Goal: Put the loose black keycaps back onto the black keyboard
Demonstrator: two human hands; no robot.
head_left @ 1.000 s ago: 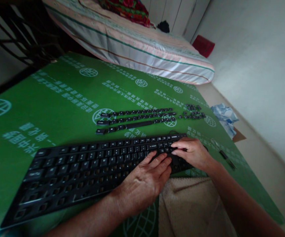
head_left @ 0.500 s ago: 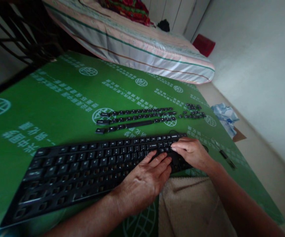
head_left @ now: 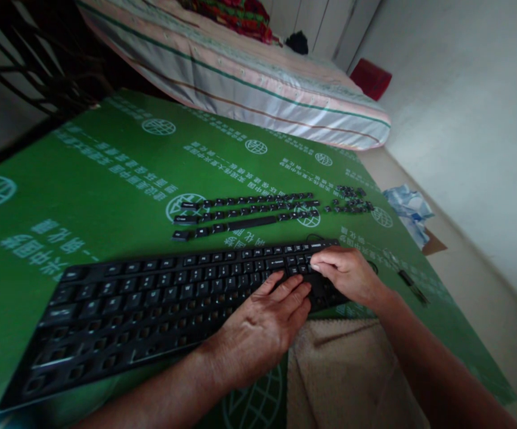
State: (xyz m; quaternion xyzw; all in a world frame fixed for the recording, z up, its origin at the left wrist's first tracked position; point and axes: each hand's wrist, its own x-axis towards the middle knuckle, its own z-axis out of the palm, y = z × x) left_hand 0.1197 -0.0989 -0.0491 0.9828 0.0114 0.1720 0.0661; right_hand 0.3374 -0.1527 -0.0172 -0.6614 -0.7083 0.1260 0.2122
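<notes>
A black keyboard [head_left: 182,292] lies slantwise in front of me. Its upper rows carry keycaps, while the lower rows show bare sockets. My left hand [head_left: 267,322] rests flat across the keyboard right of its middle, fingers stretched out and covering part of it. Close by, my right hand [head_left: 345,271] has thumb and fingers pinched together at the keys toward the right end; whatever is between the fingertips is hidden. Beyond the keyboard, loose keycaps [head_left: 240,210] are laid out in three rows, with a long space bar [head_left: 251,224] in the nearest row.
More small keycaps [head_left: 352,202] lie scattered at the right on the green printed table [head_left: 119,196]. A slim dark tool [head_left: 412,286] lies near the right edge. Brown cloth [head_left: 343,369] is at the front. A bed [head_left: 258,89] stands behind, and crumpled plastic [head_left: 408,205] is on the floor.
Both hands stay almost in place on the keyboard. The view has shifted very slightly; no keycap has visibly moved.
</notes>
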